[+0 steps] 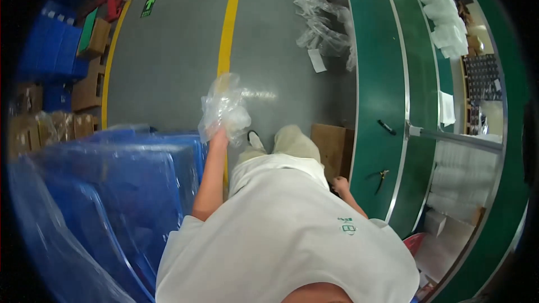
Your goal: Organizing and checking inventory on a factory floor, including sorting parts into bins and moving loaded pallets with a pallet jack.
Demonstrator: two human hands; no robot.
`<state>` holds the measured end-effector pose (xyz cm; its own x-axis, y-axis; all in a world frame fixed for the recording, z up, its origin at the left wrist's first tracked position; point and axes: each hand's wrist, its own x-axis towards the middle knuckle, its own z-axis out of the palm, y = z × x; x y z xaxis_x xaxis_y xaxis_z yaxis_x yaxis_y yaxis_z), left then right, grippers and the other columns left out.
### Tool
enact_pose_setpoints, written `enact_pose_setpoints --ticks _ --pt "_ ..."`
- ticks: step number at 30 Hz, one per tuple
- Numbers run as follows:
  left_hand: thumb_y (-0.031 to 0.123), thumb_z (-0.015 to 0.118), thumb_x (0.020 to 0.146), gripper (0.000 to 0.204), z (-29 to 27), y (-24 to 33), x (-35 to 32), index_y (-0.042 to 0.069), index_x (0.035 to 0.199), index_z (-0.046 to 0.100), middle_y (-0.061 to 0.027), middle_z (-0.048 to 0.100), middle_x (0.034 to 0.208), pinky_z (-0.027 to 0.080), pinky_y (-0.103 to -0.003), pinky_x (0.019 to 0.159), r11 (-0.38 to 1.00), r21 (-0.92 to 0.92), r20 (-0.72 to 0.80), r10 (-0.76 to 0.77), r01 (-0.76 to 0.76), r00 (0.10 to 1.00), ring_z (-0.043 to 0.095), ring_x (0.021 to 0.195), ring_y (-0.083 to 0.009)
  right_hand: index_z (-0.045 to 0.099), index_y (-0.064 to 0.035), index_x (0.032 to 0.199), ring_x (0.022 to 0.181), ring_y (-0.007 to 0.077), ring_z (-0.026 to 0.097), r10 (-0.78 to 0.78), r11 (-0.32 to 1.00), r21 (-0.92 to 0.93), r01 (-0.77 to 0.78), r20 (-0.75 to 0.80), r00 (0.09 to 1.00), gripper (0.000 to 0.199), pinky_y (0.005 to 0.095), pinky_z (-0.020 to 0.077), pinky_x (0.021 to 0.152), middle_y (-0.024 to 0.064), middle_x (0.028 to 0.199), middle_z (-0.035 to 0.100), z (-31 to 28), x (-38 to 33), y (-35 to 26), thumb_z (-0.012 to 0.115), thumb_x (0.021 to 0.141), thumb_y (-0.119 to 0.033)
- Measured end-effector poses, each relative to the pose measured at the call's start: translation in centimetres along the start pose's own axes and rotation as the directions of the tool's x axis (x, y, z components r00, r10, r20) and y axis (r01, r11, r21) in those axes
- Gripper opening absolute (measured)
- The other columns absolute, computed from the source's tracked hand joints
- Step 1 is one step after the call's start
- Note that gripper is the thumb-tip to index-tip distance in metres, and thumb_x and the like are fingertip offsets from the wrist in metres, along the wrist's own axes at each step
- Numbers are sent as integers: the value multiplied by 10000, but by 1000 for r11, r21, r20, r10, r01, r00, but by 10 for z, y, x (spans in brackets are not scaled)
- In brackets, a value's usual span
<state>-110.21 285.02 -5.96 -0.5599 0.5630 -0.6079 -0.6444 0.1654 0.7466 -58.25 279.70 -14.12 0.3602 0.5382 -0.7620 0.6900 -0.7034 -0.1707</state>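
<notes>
Crumpled clear plastic film, maybe a bag, bunches up in front of me at the left. My left hand is closed on its near end, and the film partly covers the fingers. Low at my right side, my right hand has its fingers curled, close to the green workbench's edge. What it holds, if anything, is hidden. A brown cardboard box stands on the floor just beyond that hand.
Blue plastic crates wrapped in film stand close on my left. Loose clear film and a white sheet lie on the floor ahead. Yellow-handled pliers and a black marker rest on the bench. Yellow lines mark the floor.
</notes>
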Motion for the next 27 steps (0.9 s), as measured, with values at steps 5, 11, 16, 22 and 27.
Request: enact_pose_setpoints --ticks 5,11,16,22,27 --pt "96 549 819 304 63 22 103 5 1106 502 -116 560 1016 495 -323 698 999 6 160 33 -35 987 570 872 -206 637 15 877 543 189 562 -30 995 100 29 6 1000 210 298 432 473 103 710 605 -10 9 -105 536 767 -133" --pt "193 502 847 348 84 13 202 2 1138 487 -111 546 1073 462 -340 765 861 493 16 132 -123 991 553 925 -217 644 19 841 600 164 552 -417 904 106 415 3 909 227 301 438 558 103 697 605 -24 85 -305 549 758 -169" --pt "248 512 835 444 195 103 233 -25 1179 453 -143 514 1134 433 -356 842 975 214 -212 -12 58 977 514 1012 -240 588 -19 785 526 102 489 -501 839 272 471 51 864 147 254 393 465 19 605 537 -50 200 -454 514 826 -139" --pt "214 469 836 368 265 138 329 -23 1116 500 -134 536 1095 406 -338 857 915 280 -375 -175 291 910 507 1011 -246 592 -14 891 521 80 471 -434 799 460 386 -3 901 158 226 385 474 3 634 536 -83 240 -633 510 836 -138" --pt "249 489 837 432 282 66 477 -76 1121 490 -196 516 1150 392 -357 873 633 678 -224 -307 374 925 491 1034 -280 566 -15 1046 880 218 587 -277 932 210 294 -108 955 433 328 462 759 145 953 613 -27 355 -636 639 755 -327"
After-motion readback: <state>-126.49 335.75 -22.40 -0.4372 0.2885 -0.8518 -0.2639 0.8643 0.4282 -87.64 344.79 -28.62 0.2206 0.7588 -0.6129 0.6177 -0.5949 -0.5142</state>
